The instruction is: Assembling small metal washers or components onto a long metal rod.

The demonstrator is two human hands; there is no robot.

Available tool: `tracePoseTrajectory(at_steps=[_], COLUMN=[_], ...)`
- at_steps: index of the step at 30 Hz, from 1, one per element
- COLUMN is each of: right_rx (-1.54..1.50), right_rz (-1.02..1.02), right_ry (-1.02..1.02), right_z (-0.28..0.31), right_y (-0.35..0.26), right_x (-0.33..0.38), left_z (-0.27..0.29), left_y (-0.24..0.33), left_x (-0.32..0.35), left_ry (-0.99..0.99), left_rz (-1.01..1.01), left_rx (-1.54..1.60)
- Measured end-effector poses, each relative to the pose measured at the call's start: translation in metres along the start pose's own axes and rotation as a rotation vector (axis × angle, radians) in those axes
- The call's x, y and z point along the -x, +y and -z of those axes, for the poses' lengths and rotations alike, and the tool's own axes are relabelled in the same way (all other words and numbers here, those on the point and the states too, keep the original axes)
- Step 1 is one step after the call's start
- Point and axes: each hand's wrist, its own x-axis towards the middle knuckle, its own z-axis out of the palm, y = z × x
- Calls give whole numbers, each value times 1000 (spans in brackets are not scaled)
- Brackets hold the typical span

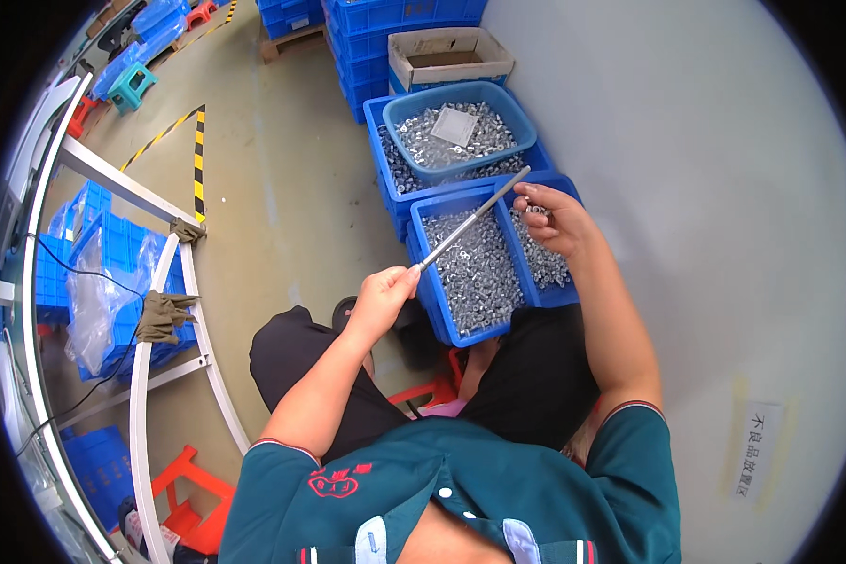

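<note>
My left hand (383, 299) is closed around the lower end of a thin grey metal rod (470, 222), which slants up to the right. Beside the rod's upper end is my right hand (556, 218), its fingers curled in toward the thumb. A small shiny bit shows at those fingertips, too small to name. Beneath the rod, a blue plastic bin (462, 340) holds many small silvery metal parts (479, 282) that look like nuts or short sleeves. More such parts (547, 263) fill a second compartment or bin below my right hand.
Farther off, a lighter blue basin (526, 141) of metal parts sits on a blue crate (382, 155). An open carton (498, 68) and stacked blue crates (362, 56) stand behind. A pale wall (686, 235) rises at right; a white metal frame (146, 376) stands at left.
</note>
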Motion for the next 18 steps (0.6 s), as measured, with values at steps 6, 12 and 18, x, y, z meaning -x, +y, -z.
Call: tracePoseTrajectory(at_steps=[6,12,18], right_rx=[-68,-88,-39], right_rz=[95,175,187], right_ry=[-28,77,72], right_z=[-8,-16,-19], right_y=[-5,-7,-5], right_x=[10,15,15], left_z=[4,6,7], left_y=[-5,-8,-9], left_x=[3,6,8], left_ry=[2,8,-5], left_rz=[-25,-60,-77], left_rx=[-82,-143,-129])
